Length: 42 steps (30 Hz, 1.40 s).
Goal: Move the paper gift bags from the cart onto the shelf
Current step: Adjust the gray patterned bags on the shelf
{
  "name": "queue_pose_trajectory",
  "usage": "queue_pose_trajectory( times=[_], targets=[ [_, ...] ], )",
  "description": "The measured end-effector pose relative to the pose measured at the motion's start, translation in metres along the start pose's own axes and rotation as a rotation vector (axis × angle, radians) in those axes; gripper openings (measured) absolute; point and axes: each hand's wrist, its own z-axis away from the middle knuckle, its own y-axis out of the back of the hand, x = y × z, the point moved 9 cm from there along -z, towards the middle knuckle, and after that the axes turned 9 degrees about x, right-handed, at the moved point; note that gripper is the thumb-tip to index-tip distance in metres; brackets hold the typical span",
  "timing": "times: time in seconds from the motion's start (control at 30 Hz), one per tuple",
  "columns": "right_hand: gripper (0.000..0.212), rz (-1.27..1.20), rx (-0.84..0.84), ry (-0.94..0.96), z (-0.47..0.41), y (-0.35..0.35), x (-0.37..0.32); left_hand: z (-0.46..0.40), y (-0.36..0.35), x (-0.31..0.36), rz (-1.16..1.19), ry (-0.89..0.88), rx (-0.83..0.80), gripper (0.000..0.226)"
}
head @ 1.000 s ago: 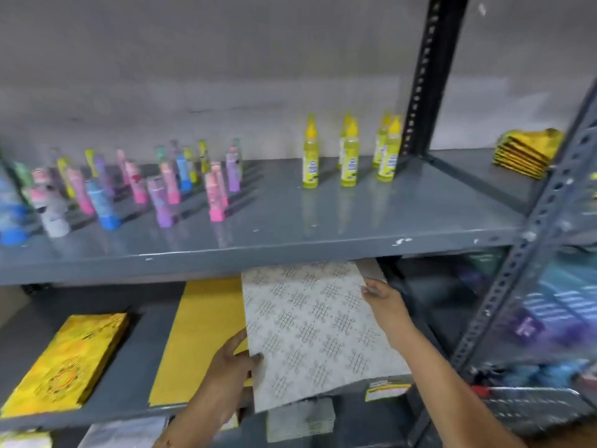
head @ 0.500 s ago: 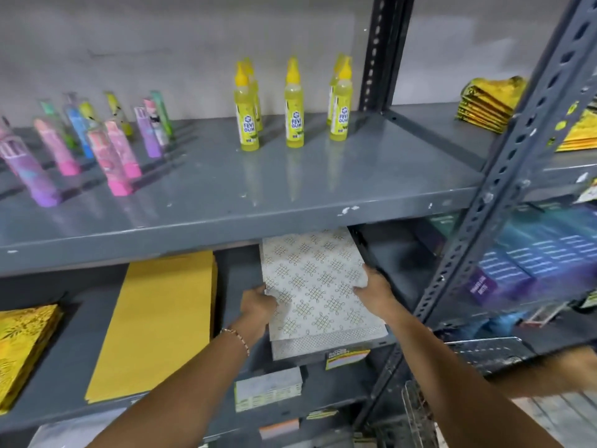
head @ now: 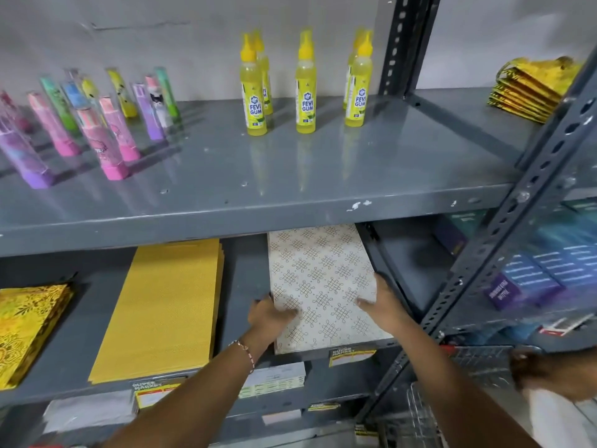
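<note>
A stack of white paper gift bags [head: 318,273] with a brown knot pattern lies flat on the lower grey shelf [head: 240,286], its far end under the upper shelf. My left hand [head: 269,313] grips the stack's near left edge, thumb on top. My right hand [head: 382,300] holds the right edge, fingers spread over the top bag. To the left lies a stack of plain yellow bags [head: 164,305]. The wire cart [head: 478,357] shows at the lower right.
Gold patterned bags [head: 29,321] lie at the far left of the lower shelf. The upper shelf [head: 290,176] carries yellow gum bottles [head: 305,88] and pastel tubes [head: 109,134]. A steel upright [head: 504,227] stands right of my arm. Another person's arm [head: 555,373] reaches in at right.
The white patterned stack slid right, away from the yellow bags, and squared up on the shelf. Both hands moved to its side edges. My view shifted right and closer.
</note>
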Motion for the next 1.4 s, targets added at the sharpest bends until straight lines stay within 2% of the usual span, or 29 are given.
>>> queue_pose_trajectory(
  times=[0.1, 0.13, 0.2, 0.27, 0.37, 0.5, 0.63, 0.87, 1.1, 1.27, 1.33, 1.4],
  targets=[
    [0.145, 0.139, -0.165, 0.041, 0.011, 0.000, 0.008, 0.019, -0.001, 0.003, -0.152, -0.051, -0.148, 0.128],
    [0.155, 0.231, -0.212, 0.048, 0.015, -0.002, 0.013, 0.024, -0.001, 0.001, -0.203, -0.070, -0.174, 0.139],
    [0.164, 0.390, -0.255, 0.066, 0.023, -0.003, 0.022, 0.030, -0.006, -0.004, -0.281, -0.111, -0.212, 0.147],
    [0.155, 0.450, -0.235, 0.082, 0.026, -0.001, 0.025, 0.035, -0.013, -0.006, -0.320, -0.131, -0.219, 0.142],
    [0.123, 0.408, -0.179, 0.101, 0.026, 0.008, 0.018, 0.039, -0.010, 0.001, -0.359, -0.121, -0.142, 0.127],
    [0.108, 0.414, -0.181, 0.089, 0.028, 0.013, 0.016, 0.037, -0.001, 0.003, -0.354, -0.075, -0.068, 0.100],
    [0.082, 0.411, -0.153, 0.041, 0.027, 0.017, 0.019, 0.039, 0.002, 0.003, -0.356, -0.054, -0.048, 0.093],
    [0.046, 0.443, -0.099, 0.085, 0.029, 0.020, 0.013, 0.040, 0.004, 0.007, -0.374, -0.056, -0.032, 0.091],
    [0.048, 0.456, -0.126, 0.068, 0.035, 0.019, 0.008, 0.039, 0.011, 0.007, -0.434, -0.057, -0.037, 0.087],
    [0.059, 0.406, -0.136, 0.025, 0.040, 0.018, 0.007, 0.037, 0.014, 0.008, -0.468, -0.065, -0.046, 0.080],
    [0.064, 0.287, -0.175, -0.027, 0.042, 0.016, 0.017, 0.037, 0.012, 0.005, -0.425, -0.061, -0.097, 0.081],
    [0.063, 0.059, -0.212, -0.073, 0.046, 0.016, 0.019, 0.033, 0.012, 0.003, -0.293, -0.026, -0.186, 0.085]
  ],
)
